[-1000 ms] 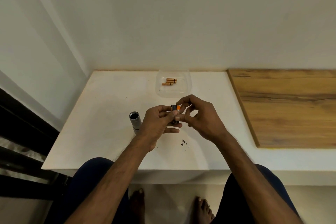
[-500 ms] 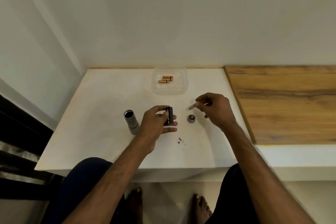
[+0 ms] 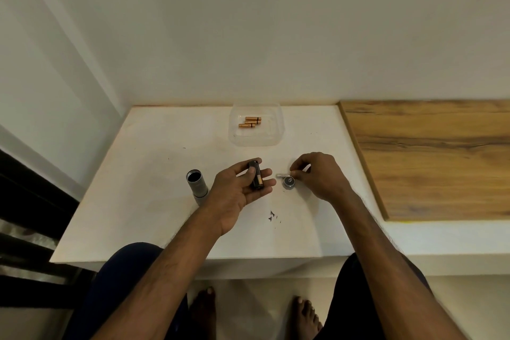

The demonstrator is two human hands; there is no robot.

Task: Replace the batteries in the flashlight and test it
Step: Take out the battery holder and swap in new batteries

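My left hand [image 3: 239, 188] lies palm up over the white table [image 3: 143, 201] and grips a black battery holder [image 3: 255, 177] with its thumb. My right hand [image 3: 320, 175] pinches a small battery [image 3: 283, 175] by one end, low over the table just above the round flashlight cap [image 3: 289, 182]. The grey flashlight body [image 3: 197, 184] lies open-ended on the table, left of my left hand. A clear plastic tray [image 3: 273, 136] near the wall holds three copper-coloured batteries [image 3: 249, 122].
A wooden board [image 3: 436, 157] covers the surface to the right. Small dark specks [image 3: 273, 217] lie on the table near its front edge. A white wall stands behind the table. My knees and bare feet show below the table edge.
My hands came apart. The right hand drew a battery out of the holder, moved right and lowered it beside the cap. The left hand opened palm up with the holder.
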